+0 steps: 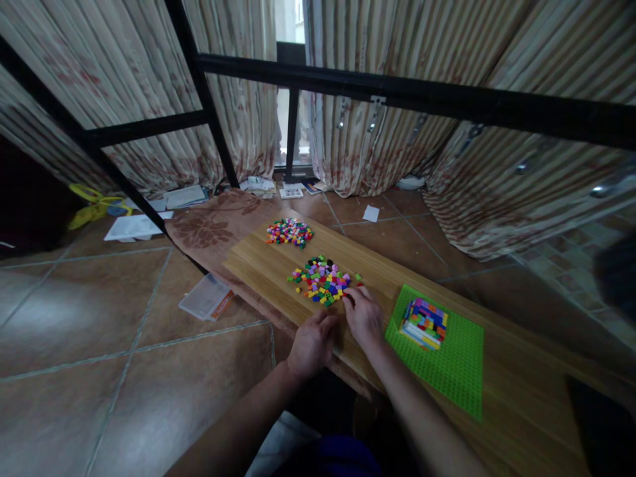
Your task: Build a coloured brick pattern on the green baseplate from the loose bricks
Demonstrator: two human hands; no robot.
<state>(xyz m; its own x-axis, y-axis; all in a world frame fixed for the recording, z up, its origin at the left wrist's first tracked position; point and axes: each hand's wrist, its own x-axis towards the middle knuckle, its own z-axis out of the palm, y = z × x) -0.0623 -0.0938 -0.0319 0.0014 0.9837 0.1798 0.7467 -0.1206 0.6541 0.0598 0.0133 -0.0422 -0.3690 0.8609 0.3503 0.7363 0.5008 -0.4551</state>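
My right hand (364, 315) reaches to the near right edge of a pile of mixed-colour toy bricks (325, 279). Its fingertips are drawn together at the bricks; whatever they pinch is too small to name. Close by, over the table's near edge, my left hand (313, 343) is closed, thumb against curled fingers, and any contents are hidden. To the right of my hands lies a green baseplate (460, 371), with a low multicoloured brick build (424, 323) standing on it.
A second pile of small bricks (289, 232) lies farther back on the wooden tabletop (253, 255). On the floor at left is a clear plastic box (205, 296). A dark flat object (596, 411) sits at right. A black metal frame (348, 79) crosses above.
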